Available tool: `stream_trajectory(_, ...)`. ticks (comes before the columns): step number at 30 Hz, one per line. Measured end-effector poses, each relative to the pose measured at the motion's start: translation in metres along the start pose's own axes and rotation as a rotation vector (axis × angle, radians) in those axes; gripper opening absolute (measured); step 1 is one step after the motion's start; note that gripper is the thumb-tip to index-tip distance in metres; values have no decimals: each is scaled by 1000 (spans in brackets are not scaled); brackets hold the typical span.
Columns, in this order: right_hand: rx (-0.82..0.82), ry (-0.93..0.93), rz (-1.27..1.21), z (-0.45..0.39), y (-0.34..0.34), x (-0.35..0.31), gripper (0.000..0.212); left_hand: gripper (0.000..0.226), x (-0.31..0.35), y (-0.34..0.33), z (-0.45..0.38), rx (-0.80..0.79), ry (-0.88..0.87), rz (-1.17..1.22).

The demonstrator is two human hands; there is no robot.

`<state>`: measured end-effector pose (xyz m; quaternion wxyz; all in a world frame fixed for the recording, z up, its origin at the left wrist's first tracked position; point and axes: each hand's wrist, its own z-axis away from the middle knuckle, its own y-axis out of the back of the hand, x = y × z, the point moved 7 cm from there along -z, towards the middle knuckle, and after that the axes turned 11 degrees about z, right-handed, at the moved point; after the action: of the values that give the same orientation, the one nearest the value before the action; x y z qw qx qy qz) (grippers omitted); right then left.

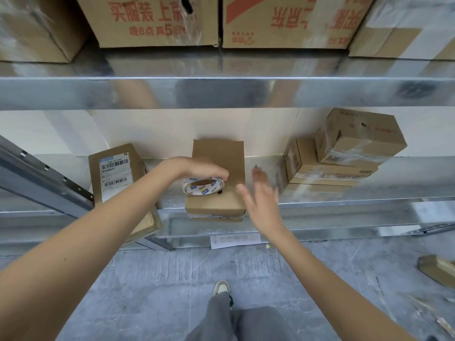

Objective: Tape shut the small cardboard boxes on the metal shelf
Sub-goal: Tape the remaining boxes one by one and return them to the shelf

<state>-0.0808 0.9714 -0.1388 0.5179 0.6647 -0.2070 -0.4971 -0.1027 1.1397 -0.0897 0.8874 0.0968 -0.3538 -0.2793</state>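
Note:
A small cardboard box (218, 203) stands at the front edge of the metal shelf (344, 195), its back flap standing upright against the wall. My left hand (199, 168) grips a roll of clear tape (203, 187) from above, and the roll lies flat on the box's top. Just to the right of the box, my right hand (261, 193) hovers with its fingers straight and spread; it holds nothing and is blurred.
A labelled flat box (118, 173) leans at the left of the shelf. Taped boxes (344, 153) are stacked at the right. Large cartons (157, 20) fill the shelf above. A paper sheet (235, 240) and a cardboard piece (438, 269) lie on the grey floor.

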Motion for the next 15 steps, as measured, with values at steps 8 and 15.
stream_trajectory(8,-234,-163,308,-18,-26,53,41,24,-7,6,-4,51,7,99)
stream_trajectory(15,-205,-256,263,-26,-29,63,33,23,-17,13,-13,45,14,109)
